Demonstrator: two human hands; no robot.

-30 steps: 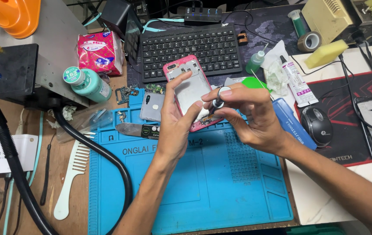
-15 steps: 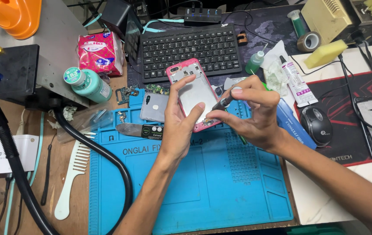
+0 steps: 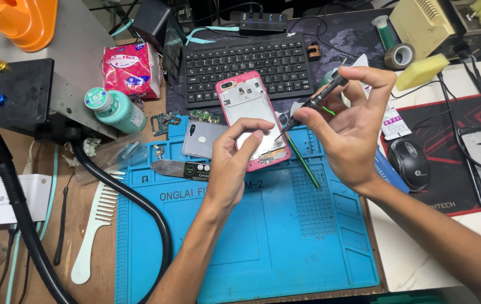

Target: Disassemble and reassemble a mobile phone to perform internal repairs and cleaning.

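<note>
Phone: an opened pink-framed smartphone body, back cover off and silver inner plate showing, is tilted up above the far edge of the blue silicone repair mat, just near of the black keyboard.
Left hand: the left hand props the phone from below, fingers curled loosely up its near end and thumb along the left side; partly open, holding it.
Right hand: the right hand pinches a slim black precision screwdriver between thumb and first fingers, tip angled down toward the phone's right edge, seemingly just touching.
Handling: the phone looks light and stiff but delicate, with small boards and connectors likely exposed at its near end. The pink rim along the long sides seems the safest place to hold; the smooth plate would probably be slippery.
Tool: thin, rigid and light; the sharp tip could skid across bare metal.
Neighbours: a grey phone back cover lies touching the phone's left side, with a flat metal pry tool near of it and a teal bottle farther left.
Edges: a black mouse on a red-trimmed pad sits right of the mat, and a thick black hose curves along its left.
Open room: the mat's near half lies bare.
</note>
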